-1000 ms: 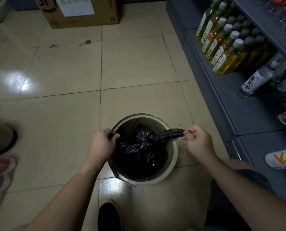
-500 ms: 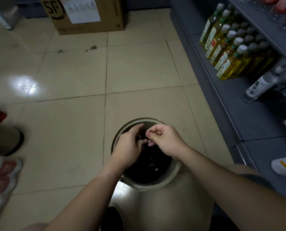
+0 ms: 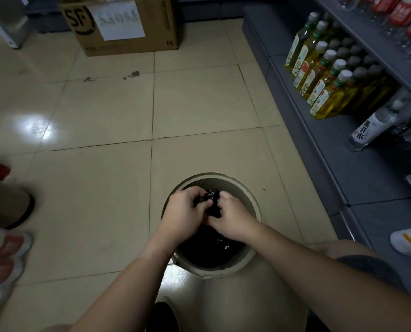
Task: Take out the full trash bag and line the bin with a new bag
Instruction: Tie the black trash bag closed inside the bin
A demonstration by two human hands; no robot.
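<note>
A round beige bin (image 3: pixel 252 202) stands on the tiled floor just in front of my knees. A black trash bag (image 3: pixel 209 248) fills it. My left hand (image 3: pixel 184 215) and my right hand (image 3: pixel 231 218) meet over the middle of the bin, both closed on the gathered top of the bag. A bunched black knot of plastic shows between my fingers. Most of the bag's body lies in shadow under my hands. No fresh bag is in view.
A grey shelf unit (image 3: pixel 343 149) with oil bottles (image 3: pixel 319 75) runs along the right. At the far end of the floor sits a cardboard box (image 3: pixel 125 25). A dark round container (image 3: pixel 5 202) and packets sit at the left edge. My shoe (image 3: pixel 161 317) is below the bin.
A second ago my hands held the bag's two ends apart at the bin's sides. They have come together over the centre and now grip the bunched top.
</note>
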